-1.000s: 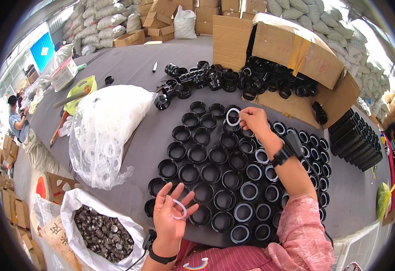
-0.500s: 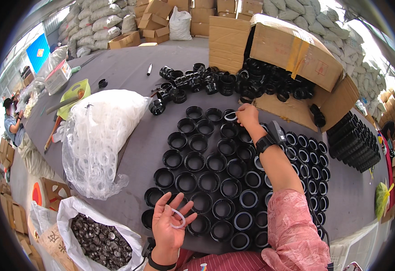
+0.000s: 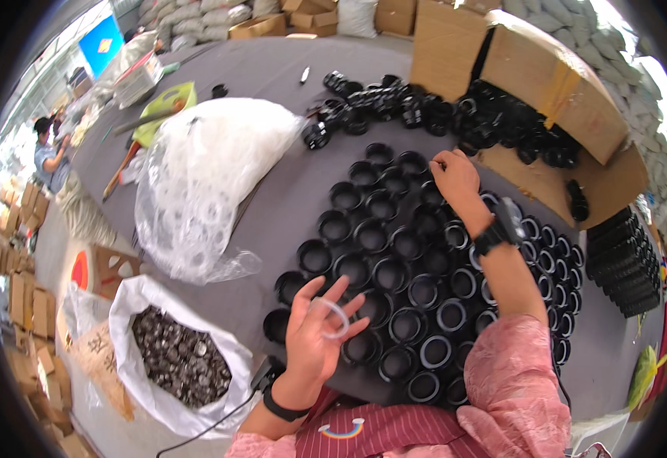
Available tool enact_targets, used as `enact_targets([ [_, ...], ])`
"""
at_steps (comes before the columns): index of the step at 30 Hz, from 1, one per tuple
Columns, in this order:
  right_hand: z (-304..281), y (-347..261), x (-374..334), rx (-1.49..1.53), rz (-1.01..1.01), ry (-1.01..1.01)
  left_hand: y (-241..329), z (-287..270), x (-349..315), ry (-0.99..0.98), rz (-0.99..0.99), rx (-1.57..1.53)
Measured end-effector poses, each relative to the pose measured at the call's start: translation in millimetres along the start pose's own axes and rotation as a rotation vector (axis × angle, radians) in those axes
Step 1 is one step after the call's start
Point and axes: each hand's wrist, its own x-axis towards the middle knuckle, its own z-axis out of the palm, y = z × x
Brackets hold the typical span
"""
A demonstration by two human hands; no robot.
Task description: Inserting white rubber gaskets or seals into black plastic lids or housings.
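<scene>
My left hand (image 3: pixel 312 332) is raised palm up near the table's front edge, fingers spread and bent, with a thin translucent white ring (image 3: pixel 339 313) held in it. Below and around it stand rows of black rings (image 3: pixel 372 250) on the grey tabletop. Toward the far end of these rows, my right hand (image 3: pixel 455 179) reaches down over a black ring with its fingers drawn together. Whatever it grips is hidden behind the fingers. Many black rings on the right side have a pale ring in their top, such as one lined black ring (image 3: pixel 451 301).
A clear bag of white rings (image 3: pixel 204 168) lies left of the rows. Loose black rings (image 3: pixel 383 105) heap at the back beside an open cardboard box (image 3: pixel 528 61). Stacked black rings (image 3: pixel 623 271) stand at right. A white sack (image 3: pixel 236 340) holds dark discs. Another person (image 3: pixel 51 156) is far left.
The whole view has shifted, with the table sitting higher and further right. A white ring seen at my right fingertips before is now out of sight. My left hand still has its ring.
</scene>
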Motion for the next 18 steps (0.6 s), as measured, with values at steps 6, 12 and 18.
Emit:
enact_targets([
  [6, -63, -126, -105, 1.028, -0.015, -0.986, -5, -2, 9, 0.021, 0.069, 0.021],
  [12, -67, -139, -131, 1.152, 0.176, -1.099, 3, -2, -5, -0.063, 0.140, 0.005],
  [18, -73, -138, -129, 1.292, 0.353, -1.110, 7, -23, -5, -0.029, 0.085, 0.053],
])
